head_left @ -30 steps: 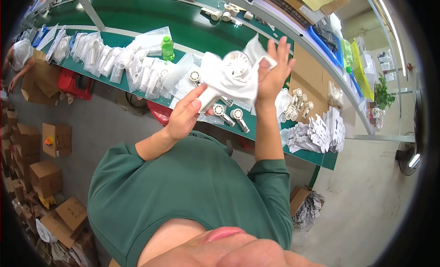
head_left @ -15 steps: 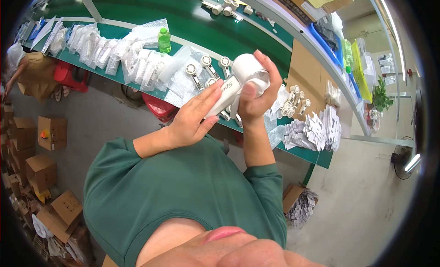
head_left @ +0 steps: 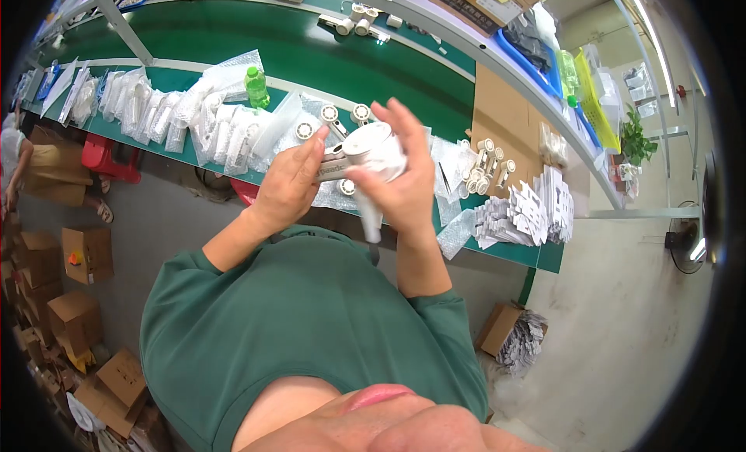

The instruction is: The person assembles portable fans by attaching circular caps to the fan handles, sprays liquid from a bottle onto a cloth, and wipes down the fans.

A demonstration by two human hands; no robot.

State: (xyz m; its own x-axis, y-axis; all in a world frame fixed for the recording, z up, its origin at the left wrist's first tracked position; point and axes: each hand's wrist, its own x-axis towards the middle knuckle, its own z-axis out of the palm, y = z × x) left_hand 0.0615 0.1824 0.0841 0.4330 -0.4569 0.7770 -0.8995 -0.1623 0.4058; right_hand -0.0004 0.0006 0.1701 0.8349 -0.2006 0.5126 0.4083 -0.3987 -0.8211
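Observation:
A white hair dryer (head_left: 368,144) with a round barrel is held up in front of my chest. My right hand (head_left: 404,180) is wrapped around the barrel, thumb on the near side and fingers behind. Grey lettering marks the part (head_left: 332,169) that points left, where my left hand (head_left: 286,184) grips it with fingers pressed together. A pale, blurred strip-like piece (head_left: 371,217) hangs below the barrel; I cannot make out what it is. Behind my hands, several similar hair dryers (head_left: 334,119) lie on bubble wrap on the green table (head_left: 420,71).
Bubble-wrapped items (head_left: 163,114) line the table to the left, beside a green bottle (head_left: 256,88). On the right are more dryers (head_left: 483,168) and stacked white card pieces (head_left: 517,219). A metal shelf frame (head_left: 598,172) rises at right. Another person (head_left: 43,165) is at far left.
The hair dryer has moved left and turned, its lettered part now pointing left. Both hands moved left with it; the left hand's flat fingers have closed on the lettered part. The view shifted slightly.

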